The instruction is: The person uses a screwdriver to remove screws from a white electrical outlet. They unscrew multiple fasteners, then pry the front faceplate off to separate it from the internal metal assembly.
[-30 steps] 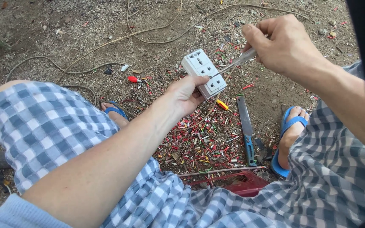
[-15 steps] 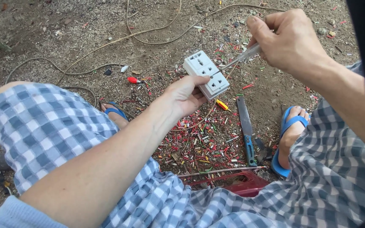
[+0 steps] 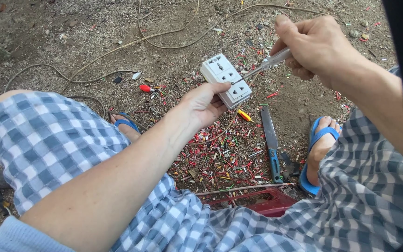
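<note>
Left hand (image 3: 206,105) grip holds a white, rectangular multi-outlet socket block (image 3: 225,80), tilted.

Ground between knees: littered with red and green wire scraps (image 3: 220,158), knife (image 3: 270,140) lying flat, red tray (image 3: 262,201) below. Open air above. Cables (image 3: 117,49) cross the dirt beyond.

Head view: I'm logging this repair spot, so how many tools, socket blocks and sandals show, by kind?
White socket block, held in the left hand: 1
Screwdriver, in the right hand: 1
Blue-handled knife on the ground: 1
Blue sandals: 2
Total: 5
</note>
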